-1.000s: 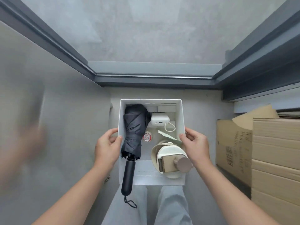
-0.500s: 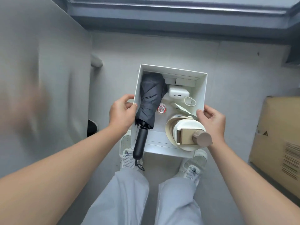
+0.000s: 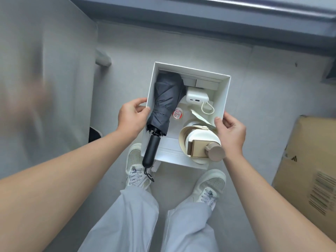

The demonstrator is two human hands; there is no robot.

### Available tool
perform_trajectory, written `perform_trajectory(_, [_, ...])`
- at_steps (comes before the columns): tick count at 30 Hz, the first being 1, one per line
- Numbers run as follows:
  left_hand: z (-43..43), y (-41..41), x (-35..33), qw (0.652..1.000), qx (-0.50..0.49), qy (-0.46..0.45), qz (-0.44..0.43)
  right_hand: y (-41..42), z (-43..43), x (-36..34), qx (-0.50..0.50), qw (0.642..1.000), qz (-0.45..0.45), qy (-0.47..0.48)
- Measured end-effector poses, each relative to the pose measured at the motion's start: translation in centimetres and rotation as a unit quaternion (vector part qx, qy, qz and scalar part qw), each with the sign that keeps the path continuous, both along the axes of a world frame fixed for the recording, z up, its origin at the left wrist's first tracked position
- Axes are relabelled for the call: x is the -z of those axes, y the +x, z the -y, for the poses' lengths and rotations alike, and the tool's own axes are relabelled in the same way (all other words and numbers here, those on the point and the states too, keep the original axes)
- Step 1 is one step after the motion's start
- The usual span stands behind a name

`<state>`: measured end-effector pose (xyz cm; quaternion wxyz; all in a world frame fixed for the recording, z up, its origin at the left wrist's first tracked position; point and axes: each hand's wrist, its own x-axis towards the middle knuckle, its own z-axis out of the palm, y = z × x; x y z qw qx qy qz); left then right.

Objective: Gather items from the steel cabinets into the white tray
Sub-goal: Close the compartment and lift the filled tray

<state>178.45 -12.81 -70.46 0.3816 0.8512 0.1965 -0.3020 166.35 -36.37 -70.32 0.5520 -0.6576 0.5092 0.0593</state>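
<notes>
Grey floor (image 3: 258, 99) shows beneath the white tray (image 3: 223, 93), held level in the air: left hand (image 3: 131, 118) clamped on its left wall, right hand (image 3: 231, 129) on its right, probably to keep the umbrella (image 3: 167, 99) beside the left hand and the bottle (image 3: 199, 142) beside the right from sliding.

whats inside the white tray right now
The white tray holds a folded black umbrella, a white power bank, a small red-and-white round item, a cream bottle with a tan cap, and white boxes at the far end. Anything beneath the umbrella and bottle is covered.
</notes>
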Motion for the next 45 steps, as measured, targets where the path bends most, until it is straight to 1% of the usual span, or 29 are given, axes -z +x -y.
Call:
perform_trajectory(4, [1.0, 4.0, 0.4, 1.000, -0.010, 0.001, 0.020, 4.2, 1.0, 0.7, 0.013, 1.000, 0.006, -0.006])
perform_trajectory(7, [1.8, 7.4, 0.5, 1.000, -0.005, -0.001, 0.027, 7.9, 2.0, 1.3, -0.003, 1.000, 0.006, -0.021])
perform_trajectory(9, [2.2, 9.3, 0.5, 1.000, -0.004, -0.019, 0.022, 10.1, 2.6, 1.5, -0.014, 0.999, 0.005, -0.034])
perform_trajectory(13, [2.5, 10.8, 0.3, 0.999, 0.004, -0.026, 0.034, 12.1, 3.2, 1.6, -0.014, 0.999, 0.013, -0.029])
perform_trajectory(18, [2.1, 9.9, 0.6, 0.999, 0.001, -0.047, 0.015, 11.3, 2.9, 1.5, 0.019, 0.999, 0.025, 0.003])
perform_trajectory(22, [1.3, 7.9, 0.3, 0.999, -0.025, -0.024, 0.016, 10.4, 2.3, 0.9, 0.068, 0.997, 0.032, 0.008])
perform_trajectory(24, [0.6, 6.3, 0.0, 0.999, -0.039, -0.005, 0.016, 9.5, 1.9, 0.6, 0.077, 0.996, 0.038, 0.015])
perform_trajectory(27, [-0.7, 3.2, -0.6, 0.999, -0.045, 0.006, 0.002, 7.7, 1.3, 0.2, 0.049, 0.998, 0.034, 0.030])
perform_trajectory(29, [-1.6, 1.0, -0.7, 0.998, -0.060, 0.000, -0.012, 6.1, 0.7, -0.1, 0.043, 0.998, 0.023, 0.051])
perform_trajectory(32, [-2.2, -1.1, -0.7, 0.997, -0.071, 0.002, -0.021, 3.5, -0.6, -0.4, 0.038, 0.996, 0.030, 0.073])
perform_trajectory(35, [-1.9, -1.1, -0.7, 0.998, -0.067, 0.019, -0.002, 2.4, -1.5, -0.7, 0.037, 0.994, 0.041, 0.090])
perform_trajectory(38, [-1.8, -0.8, -0.4, 0.997, -0.077, 0.010, -0.004, 2.4, -1.9, -0.6, 0.036, 0.996, 0.043, 0.069])
perform_trajectory(40, [-2.0, -0.7, -0.4, 0.996, -0.091, 0.003, -0.004, 2.4, -2.4, -0.9, 0.026, 0.996, 0.052, 0.062])
perform_trajectory(43, [-2.1, -0.6, -0.7, 0.993, -0.114, 0.016, 0.002, 2.2, -3.2, -1.6, -0.002, 0.996, 0.041, 0.078])
perform_trajectory(45, [-2.3, -0.5, -1.2, 0.993, -0.114, 0.017, 0.004, 2.0, -3.6, -1.8, -0.013, 0.996, 0.040, 0.078])
